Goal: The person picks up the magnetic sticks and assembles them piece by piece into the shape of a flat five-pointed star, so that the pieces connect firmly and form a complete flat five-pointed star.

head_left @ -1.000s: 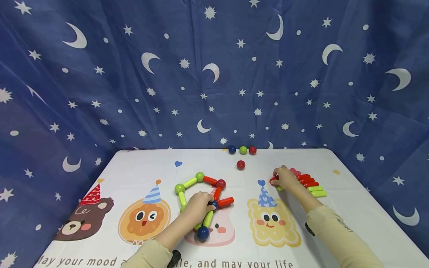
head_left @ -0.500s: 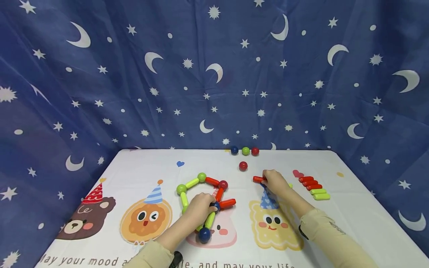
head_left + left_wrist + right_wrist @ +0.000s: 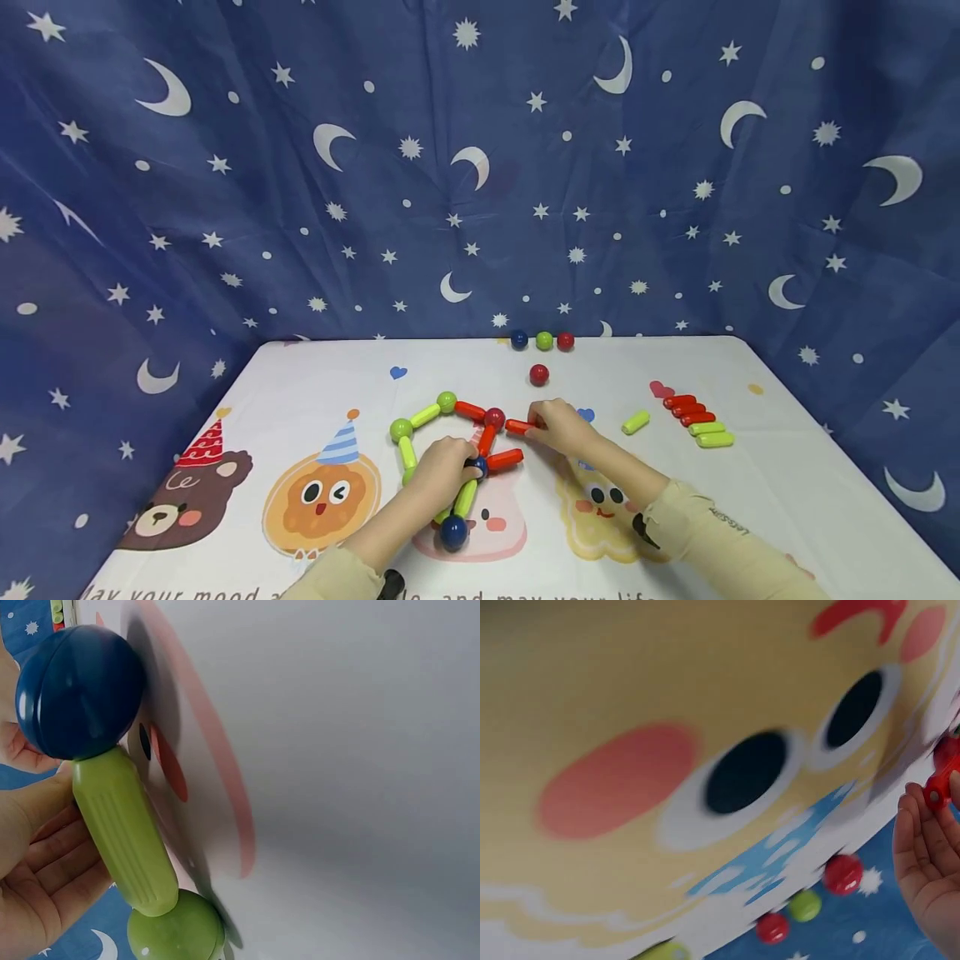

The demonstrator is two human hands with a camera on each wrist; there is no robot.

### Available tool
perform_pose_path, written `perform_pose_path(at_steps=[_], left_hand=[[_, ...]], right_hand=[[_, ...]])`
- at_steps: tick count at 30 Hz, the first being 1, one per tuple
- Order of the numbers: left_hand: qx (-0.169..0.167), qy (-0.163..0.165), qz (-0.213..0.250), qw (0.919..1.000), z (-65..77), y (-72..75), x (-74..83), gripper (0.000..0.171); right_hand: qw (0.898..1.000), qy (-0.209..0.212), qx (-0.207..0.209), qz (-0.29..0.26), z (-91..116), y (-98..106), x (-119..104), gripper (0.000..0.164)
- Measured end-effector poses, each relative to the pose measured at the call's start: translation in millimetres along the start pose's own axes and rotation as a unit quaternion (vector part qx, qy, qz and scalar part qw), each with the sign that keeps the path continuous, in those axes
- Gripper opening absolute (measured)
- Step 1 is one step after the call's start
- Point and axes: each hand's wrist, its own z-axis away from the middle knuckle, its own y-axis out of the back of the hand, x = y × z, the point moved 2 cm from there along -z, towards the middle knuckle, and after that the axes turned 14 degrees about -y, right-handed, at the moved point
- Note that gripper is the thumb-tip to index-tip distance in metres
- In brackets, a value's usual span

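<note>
A ring of magnetic rods and balls lies on the table, with green balls (image 3: 401, 430), a red ball (image 3: 494, 418) and a large blue ball (image 3: 453, 532). My left hand (image 3: 442, 471) pinches another blue ball (image 3: 478, 467) on its right side; a red rod (image 3: 505, 460) juts rightward from that ball. In the left wrist view a green rod (image 3: 124, 832) joins a blue ball and a green ball beside the left fingers. Between thumb and fingers, my right hand (image 3: 562, 428) holds a red rod (image 3: 518, 427), its free end close to the ring's red ball.
One green rod (image 3: 636, 422) lies alone right of the right hand. Farther right, red rods (image 3: 688, 409) and green rods (image 3: 712, 435) form a row. Loose blue, green and red balls (image 3: 566, 342) line the back edge, with another red ball (image 3: 538, 374) in front. A starry curtain hangs behind.
My right hand has carried the red rod leftward from near the rod row to the ring's red ball, leaving the lone green rod uncovered. The left hand keeps its hold.
</note>
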Motion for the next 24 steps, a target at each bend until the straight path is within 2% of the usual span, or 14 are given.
perform_pose_path(at_steps=[2, 7, 13, 19, 24], left_hand=[[0.001, 0.000, 0.000, 1.0000, 1.7, -0.5, -0.1, 0.021], [0.009, -0.008, -0.006, 0.9999, 2.6, -0.2, -0.4, 0.021], [0.009, -0.009, 0.000, 0.9999, 2.6, -0.1, -0.4, 0.018], [0.008, -0.004, -0.016, 0.9998, 1.0, -0.8, -1.4, 0.019], [0.003, -0.004, -0.010, 0.9999, -0.1, -1.7, -1.6, 0.020]], right_hand=[[1.000, 0.003, -0.004, 0.000, 0.5, -4.1, -5.7, 0.009], [0.999, -0.024, -0.007, -0.021, -0.3, -7.5, -9.1, 0.008], [0.996, -0.050, -0.050, -0.053, -0.8, -9.5, -6.9, 0.007], [0.994, -0.051, -0.071, -0.073, -1.6, -8.3, -6.6, 0.010], [0.990, -0.052, -0.094, -0.092, -2.0, -6.9, -3.6, 0.012]])
